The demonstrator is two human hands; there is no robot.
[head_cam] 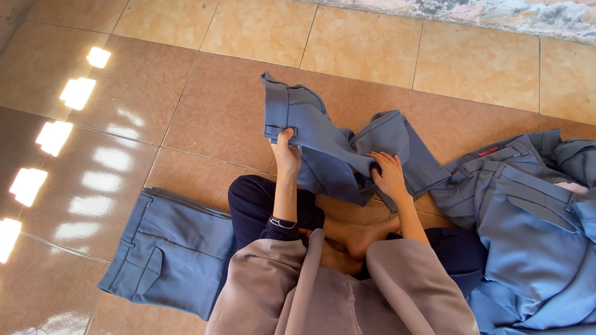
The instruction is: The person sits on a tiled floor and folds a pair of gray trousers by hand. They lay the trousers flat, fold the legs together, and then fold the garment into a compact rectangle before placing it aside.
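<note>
I sit cross-legged on a tiled floor. My left hand [286,153] grips the waistband end of a pair of blue-grey trousers [323,139], lifting it off the floor. My right hand [388,175] is closed on the bunched middle of the same trousers, just above my knees. The rest of the garment lies crumpled on the tiles beyond my hands.
A folded pair of blue-grey trousers [171,251] lies flat on the floor by my left knee. A heap of similar blue-grey garments [528,223] is piled at the right. Tan floor tiles [205,118] stretch ahead, with bright sun patches [53,136] at the left.
</note>
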